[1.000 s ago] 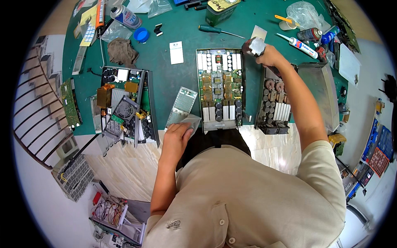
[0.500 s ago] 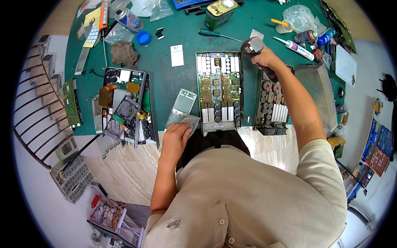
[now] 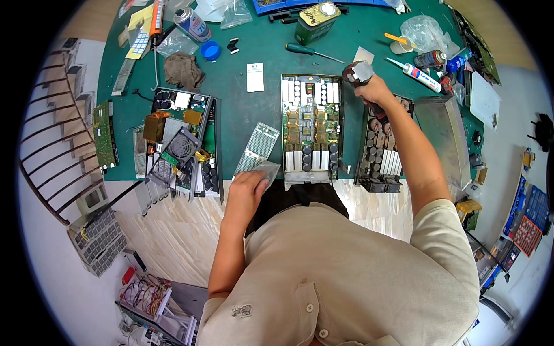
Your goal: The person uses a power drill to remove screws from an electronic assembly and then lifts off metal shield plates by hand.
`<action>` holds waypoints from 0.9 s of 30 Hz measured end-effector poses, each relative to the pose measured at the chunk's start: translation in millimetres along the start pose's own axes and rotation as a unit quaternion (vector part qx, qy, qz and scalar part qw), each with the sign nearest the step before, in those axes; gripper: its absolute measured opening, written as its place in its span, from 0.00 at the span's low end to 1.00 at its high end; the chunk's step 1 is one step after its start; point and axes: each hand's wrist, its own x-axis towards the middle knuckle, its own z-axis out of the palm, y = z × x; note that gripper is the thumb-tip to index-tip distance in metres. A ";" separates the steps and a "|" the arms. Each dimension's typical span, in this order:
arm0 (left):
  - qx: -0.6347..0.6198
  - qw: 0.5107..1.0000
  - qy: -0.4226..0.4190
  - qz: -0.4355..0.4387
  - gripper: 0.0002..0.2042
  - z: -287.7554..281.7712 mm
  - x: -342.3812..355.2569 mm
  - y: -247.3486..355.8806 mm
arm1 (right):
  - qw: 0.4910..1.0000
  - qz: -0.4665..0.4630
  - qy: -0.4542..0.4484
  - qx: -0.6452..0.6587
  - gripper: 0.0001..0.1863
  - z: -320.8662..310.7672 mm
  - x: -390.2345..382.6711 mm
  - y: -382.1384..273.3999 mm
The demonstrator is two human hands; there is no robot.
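My right hand (image 3: 374,92) is closed around the handle of a dark cordless drill (image 3: 358,74). The drill's head sits beside the far right corner of an open power supply unit (image 3: 311,130), a metal tray packed with capacitors, white heat sinks and coils. Its tip is hidden, so contact cannot be made out. My left hand (image 3: 247,189) is closed at the table's near edge, a translucent plastic sheet (image 3: 269,172) pinched between thumb and fingers. Under that sheet and the fingers lies the near end of a perforated metal panel (image 3: 259,141), left of the unit.
A second open unit (image 3: 378,150) stands to the right, under my forearm, and a tangled one with a fan (image 3: 183,144) to the left. Beyond lie a green screwdriver (image 3: 314,52), a tin (image 3: 316,26), a sealant tube (image 3: 420,76), a rag (image 3: 182,70) and a blue cap (image 3: 210,51).
The drill in my right hand has come slightly nearer to me and closer to the unit's far right corner. My left hand keeps its hold, and the whole view has shifted a little.
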 end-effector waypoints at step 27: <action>-0.029 0.999 0.002 0.039 0.17 2.8 43.5 -4.0 | 0.944 -0.105 -0.175 0.258 0.23 -21.8 -197.3 -37.9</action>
